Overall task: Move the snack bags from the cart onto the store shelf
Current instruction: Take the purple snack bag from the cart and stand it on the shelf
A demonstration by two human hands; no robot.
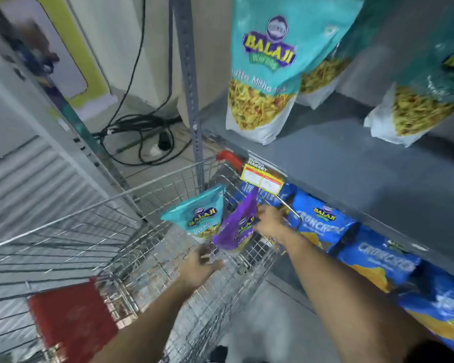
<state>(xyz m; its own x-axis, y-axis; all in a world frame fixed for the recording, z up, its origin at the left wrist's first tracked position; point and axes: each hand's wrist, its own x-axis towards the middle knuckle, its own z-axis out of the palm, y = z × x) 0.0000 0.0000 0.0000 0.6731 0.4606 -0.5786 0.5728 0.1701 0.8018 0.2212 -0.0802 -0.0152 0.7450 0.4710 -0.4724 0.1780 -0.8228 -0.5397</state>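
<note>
**Two bags left in the cart, both hands reaching in**

While the right hand (269, 222) closes on the top edge of the purple bag (237, 226), the left hand (201, 263) hangs spread and empty just below the teal bag (198, 216), touching neither, as far as the blur lets me tell. Both bags stand in the far corner of the wire cart (131, 231), leaning against each other.

To do this step well, I judge the right hand should lift the purple bag straight up, clear of the cart's rim, before swinging it toward the shelf; the left hand could take the teal bag by its top seam so its contents are not crushed.

Outward from the cart, the grey shelf (338, 163) sits just beside it on the right, with large teal bags (266, 72) standing upright and open room between them. Blue bags (323, 224) fill the row beneath. Black cables (139, 132) lie coiled on the floor (260, 323) behind the cart.
</note>
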